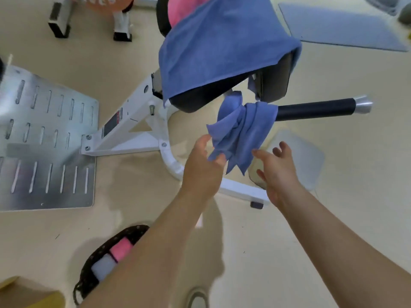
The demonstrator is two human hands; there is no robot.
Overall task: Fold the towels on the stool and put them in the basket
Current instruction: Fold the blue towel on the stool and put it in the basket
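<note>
A crumpled blue towel (242, 127) hangs over a black bar below the padded seat (275, 81). My left hand (203, 165) reaches up to it, and its fingertips pinch the towel's lower left corner. My right hand (278, 170) is spread just right of the towel's hanging end, fingers relaxed, holding nothing. A larger blue towel (218, 45) is draped over the seat, with a pink towel (178, 10) behind it. The dark basket (89, 263) sits on the floor at the lower left, with a pink and a white folded towel inside, partly hidden by my left forearm.
The seat belongs to a white gym machine frame (133, 134) with a perforated metal footplate (44, 138) at the left. A black handle bar (320, 108) sticks out to the right. Grey floor mats (342, 27) lie beyond. A yellow object (26, 294) is at the bottom left corner.
</note>
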